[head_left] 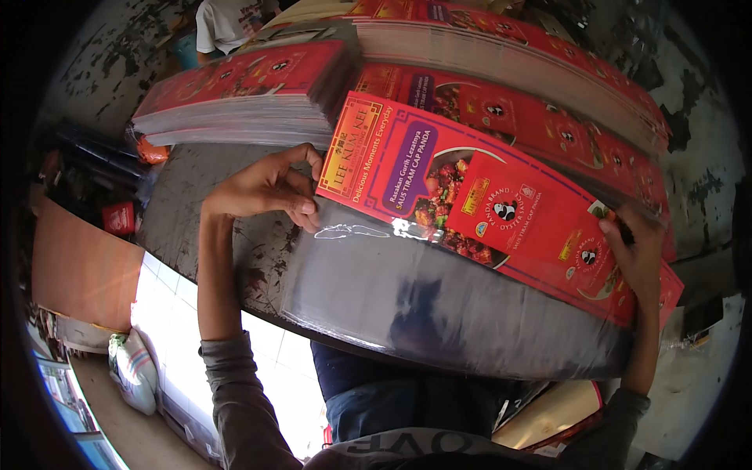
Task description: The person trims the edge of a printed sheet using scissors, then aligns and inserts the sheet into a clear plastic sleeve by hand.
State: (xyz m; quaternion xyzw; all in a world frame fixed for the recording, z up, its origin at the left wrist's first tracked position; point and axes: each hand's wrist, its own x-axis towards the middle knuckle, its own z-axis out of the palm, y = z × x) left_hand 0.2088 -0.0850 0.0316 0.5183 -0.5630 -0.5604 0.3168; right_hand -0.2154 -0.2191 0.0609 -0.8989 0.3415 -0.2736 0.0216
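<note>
A long red printed card (540, 215) with oyster sauce lettering and food pictures lies slanted over a pile of clear plastic sleeves (376, 290). My left hand (270, 188) is at the card's lower left corner, fingers curled and pinched at its edge. Whether those fingers also hold plastic is unclear. At the card's other end, my right hand (638, 247) grips it, the thumb on the printed face and the other fingers partly hidden. Light glints off the plastic just below the card.
Stacks of similar red cards stand behind: one at left (235, 82), a longer one across the back (509, 55). More cards (501, 110) lie between. The worn dark table (196, 188) ends near my body. Someone in a white shirt (227, 23) is beyond. A sack (133, 372) rests at left.
</note>
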